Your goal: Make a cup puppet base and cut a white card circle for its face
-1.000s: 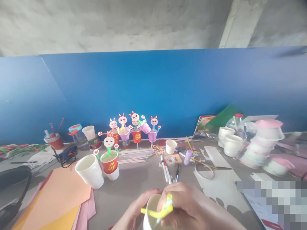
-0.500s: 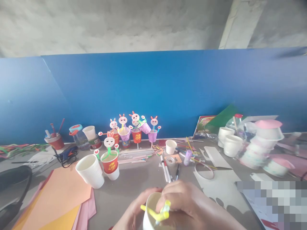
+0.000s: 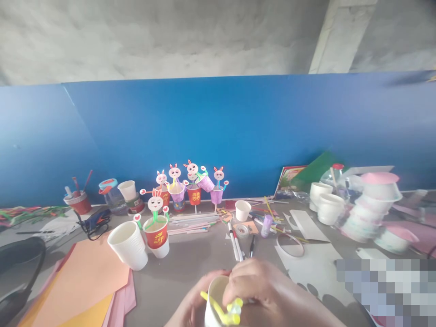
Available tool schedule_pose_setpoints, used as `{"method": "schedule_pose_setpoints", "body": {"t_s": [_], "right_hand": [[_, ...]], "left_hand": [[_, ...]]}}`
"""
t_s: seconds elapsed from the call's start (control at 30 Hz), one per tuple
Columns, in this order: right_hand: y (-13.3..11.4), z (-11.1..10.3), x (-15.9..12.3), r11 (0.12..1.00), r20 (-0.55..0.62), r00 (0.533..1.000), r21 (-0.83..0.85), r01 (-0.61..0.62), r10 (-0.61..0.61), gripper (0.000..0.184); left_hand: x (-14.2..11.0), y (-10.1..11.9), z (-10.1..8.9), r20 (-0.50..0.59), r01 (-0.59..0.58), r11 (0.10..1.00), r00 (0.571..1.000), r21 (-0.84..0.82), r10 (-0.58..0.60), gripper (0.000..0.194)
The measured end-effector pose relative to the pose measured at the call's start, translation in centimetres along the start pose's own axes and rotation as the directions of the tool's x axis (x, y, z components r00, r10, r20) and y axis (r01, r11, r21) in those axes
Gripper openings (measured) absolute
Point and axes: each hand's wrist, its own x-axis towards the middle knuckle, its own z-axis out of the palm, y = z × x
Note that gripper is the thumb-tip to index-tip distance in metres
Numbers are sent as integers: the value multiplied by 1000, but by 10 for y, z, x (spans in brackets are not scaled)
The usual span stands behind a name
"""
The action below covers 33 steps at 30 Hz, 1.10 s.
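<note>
At the bottom middle my left hand [image 3: 190,305] wraps round a white paper cup [image 3: 215,295] and holds it upright. My right hand [image 3: 265,293] reaches over the cup's rim with fingers pinched on a yellow pipe cleaner [image 3: 223,311], which bends across the cup's front. Both wrists run off the lower edge.
Finished rabbit cups [image 3: 190,184] stand in a row by the blue wall. A stack of white cups [image 3: 128,245] and a red rabbit cup [image 3: 156,229] sit left of centre. Coloured paper sheets [image 3: 81,281], markers [image 3: 235,245], a tape ring [image 3: 289,244] and stacked bowls [image 3: 374,204] surround the grey table [image 3: 190,259].
My right hand has pushed the yellow pipe cleaner lower against the cup, and its loose end has shifted down. The view has dropped slightly.
</note>
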Motion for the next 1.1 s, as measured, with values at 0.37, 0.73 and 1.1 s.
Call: {"method": "schedule_pose_setpoints", "body": {"t_s": [0.37,0.73,1.1], "right_hand": [[6,-4,1,968,28,981,155,-196,194,24],[-3,-4,3,919,87,932,159,-361,351,8],[11,3,1,810,72,851,274,-518,520,21]], "left_hand": [[2,9,7,-108,13,1000,994,-24,-15,68],[6,-4,6,-86,71,988,993,-139,-83,84],[13,-7,10,-6,-1,976,1000,-219,-1,86]]}}
